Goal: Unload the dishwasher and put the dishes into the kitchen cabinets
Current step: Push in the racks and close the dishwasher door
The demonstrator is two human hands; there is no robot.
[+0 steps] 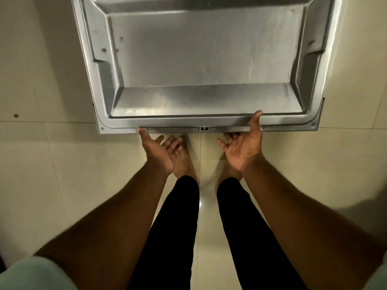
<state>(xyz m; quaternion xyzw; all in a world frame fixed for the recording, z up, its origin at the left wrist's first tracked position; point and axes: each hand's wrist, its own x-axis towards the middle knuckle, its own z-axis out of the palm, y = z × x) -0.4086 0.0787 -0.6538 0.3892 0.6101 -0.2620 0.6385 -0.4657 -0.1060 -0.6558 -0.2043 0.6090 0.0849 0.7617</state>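
The dishwasher door (pixel 205 55) lies folded down nearly flat, its steel inner face filling the view from the centre up to 12 o'clock; its free edge, with the latch (pixel 204 129) at the middle, runs across just above centre. No rack, dish or cabinet is in view, so the load itself cannot be judged from here.

The left hand (pixel 156 150), at 8 o'clock from the latch, is turned palm up with fingers loose and spread; only its thumb tip touches the door's edge, and it grasps nothing. The right hand (pixel 244 148), at 4 o'clock from the latch, is also palm up; its thumb lies over the rim while some fingertips disappear beneath the edge, which reads as a light pinch on the door rather than a full grip. Below both hands, toward 6 o'clock, stand bare feet (pixel 184 162) on a pale tiled floor (pixel 52 164), close beside the door's edge.

By my judgement the step in hand concerns the door itself, either setting it down open or starting to lift it shut; the frame alone does not say which. If opening, the next move calls for letting go and reaching toward 12 o'clock for the lower rack; if shutting, it calls for both palms under the edge, an even lift, and toes kept back.
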